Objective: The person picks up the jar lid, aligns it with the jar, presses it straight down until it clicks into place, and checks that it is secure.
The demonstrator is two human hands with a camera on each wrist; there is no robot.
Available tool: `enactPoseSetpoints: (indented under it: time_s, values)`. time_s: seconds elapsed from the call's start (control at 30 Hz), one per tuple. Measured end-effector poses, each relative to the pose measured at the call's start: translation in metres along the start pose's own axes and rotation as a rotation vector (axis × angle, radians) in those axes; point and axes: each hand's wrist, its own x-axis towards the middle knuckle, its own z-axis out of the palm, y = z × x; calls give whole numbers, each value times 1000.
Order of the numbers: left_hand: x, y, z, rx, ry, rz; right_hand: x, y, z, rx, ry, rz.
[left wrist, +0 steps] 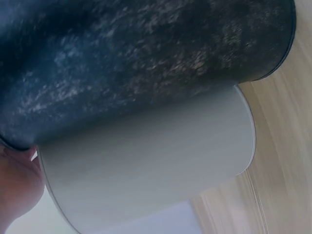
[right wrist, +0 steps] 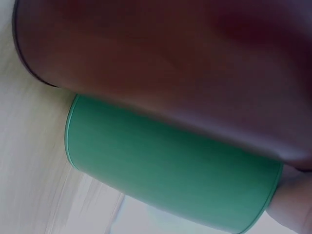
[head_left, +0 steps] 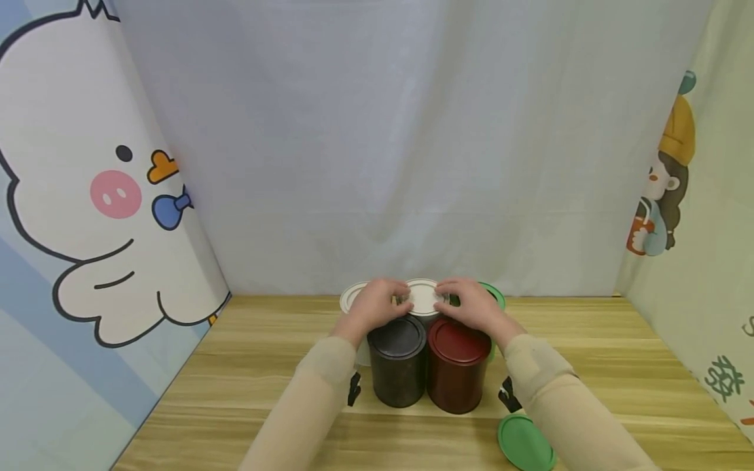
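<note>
Both hands meet over a white lid (head_left: 423, 296) on a middle canister whose body is mostly hidden behind two front ones. My left hand (head_left: 377, 302) grips the lid's left edge with curled fingers and thumb, and my right hand (head_left: 471, 302) does so at the right edge. In front stand a black canister (head_left: 398, 366) and a dark red canister (head_left: 457, 373), both lidded. A white canister (left wrist: 151, 165) stands behind the black one, below the left hand. Beside the right hand is a green canister (right wrist: 170, 161), its top uncovered and dark inside.
A loose green lid (head_left: 526, 443) lies on the wood-grain table (head_left: 247, 405), next to the right forearm. Close behind the canisters hangs a pale cloth backdrop (head_left: 377, 163). Printed cartoon panels flank the table on both sides.
</note>
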Motion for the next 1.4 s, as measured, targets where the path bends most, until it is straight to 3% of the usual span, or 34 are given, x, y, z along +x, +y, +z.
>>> enactPoseSetpoints:
  time_s: [0.17,0.4,0.73,1.2,1.4]
  values:
    - [-5,5,3,60,71,57,-8,4,1,-50,75,-61]
    - [-12,12,-1,70,83,36,-25,5,-6,-7,126,-115]
    - [-25,28,-8,-9,57,48,-47,-1,-17,40,146,-147]
    - [-42,56,-8,-85,124,117,-80,-9,-27,77,242,-241]
    - [-48,70,-6,-102,113,128,-90,-13,-34,65,276,-276]
